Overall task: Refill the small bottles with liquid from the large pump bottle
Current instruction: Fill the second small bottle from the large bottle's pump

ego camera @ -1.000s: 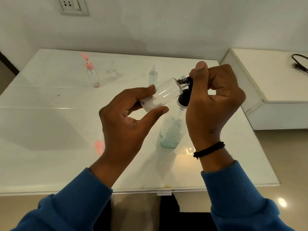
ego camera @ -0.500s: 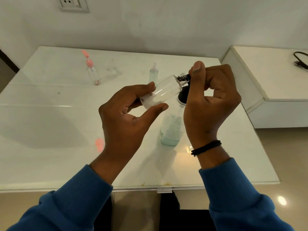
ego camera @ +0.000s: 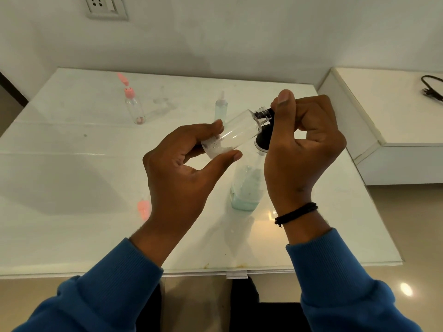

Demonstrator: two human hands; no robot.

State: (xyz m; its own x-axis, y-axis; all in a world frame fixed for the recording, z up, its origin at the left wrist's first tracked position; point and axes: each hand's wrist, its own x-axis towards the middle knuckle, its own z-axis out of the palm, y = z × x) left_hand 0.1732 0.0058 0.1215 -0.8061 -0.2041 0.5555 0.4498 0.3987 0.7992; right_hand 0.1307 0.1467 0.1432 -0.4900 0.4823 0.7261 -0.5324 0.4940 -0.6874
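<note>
Left grip (ego camera: 182, 173) pinching small bottle (ego camera: 233, 134), pump nozzle (ego camera: 265, 113) mostly hidden by right hand (ego camera: 302, 149)

A white glossy table (ego camera: 60, 178) is standing against the wall and carrying 4 things. The large pump bottle (ego camera: 244, 188), with pale blue-green liquid low inside, is standing upright near the front right. A pink-capped small bottle (ego camera: 134, 105) and a clear spray bottle (ego camera: 221, 107) are standing toward the back. A pink cap (ego camera: 143, 209) is lying near the front.
</note>
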